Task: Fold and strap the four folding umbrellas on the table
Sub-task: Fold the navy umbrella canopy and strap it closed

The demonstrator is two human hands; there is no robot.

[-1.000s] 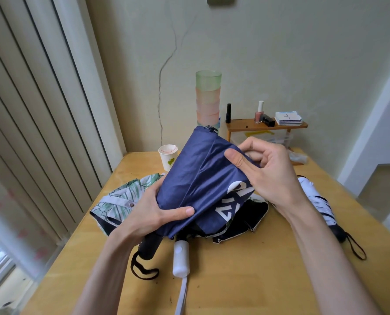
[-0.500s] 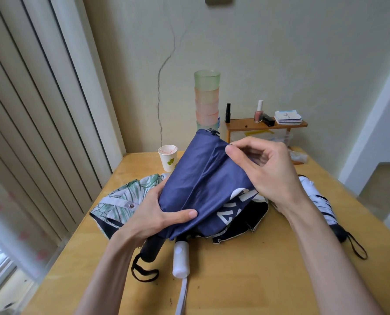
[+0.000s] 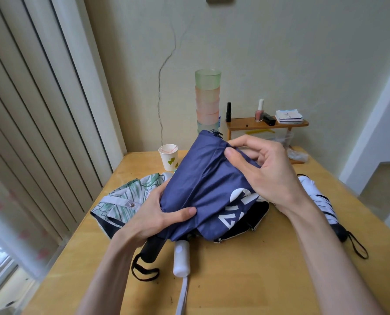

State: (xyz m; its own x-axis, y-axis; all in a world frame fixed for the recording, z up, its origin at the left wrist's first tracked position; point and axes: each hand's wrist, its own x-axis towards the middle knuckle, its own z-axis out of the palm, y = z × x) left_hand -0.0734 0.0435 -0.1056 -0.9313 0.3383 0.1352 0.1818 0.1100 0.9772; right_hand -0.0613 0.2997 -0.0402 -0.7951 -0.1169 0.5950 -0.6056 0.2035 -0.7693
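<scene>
A navy blue folding umbrella (image 3: 203, 189) with white lettering is held tilted above the wooden table (image 3: 257, 269), its black handle (image 3: 152, 248) pointing at me. My left hand (image 3: 153, 217) grips its lower canopy near the handle. My right hand (image 3: 269, 171) pinches a fold of the fabric near the top. A green leaf-print umbrella (image 3: 125, 201) lies loose on the left. A white umbrella with black trim (image 3: 321, 201) lies rolled on the right. A white handle (image 3: 181, 260) and black-lined canopy (image 3: 246, 223) of another umbrella show under the blue one.
A paper cup (image 3: 168, 156) stands behind the umbrellas. A stack of plastic cups (image 3: 207, 101) rises at the back wall beside a small wooden shelf (image 3: 266, 123) with bottles and cards. Vertical blinds line the left side.
My right hand has shifted up along the blue canopy toward its top, gathering a fold. The left hand keeps its grip near the handle.
</scene>
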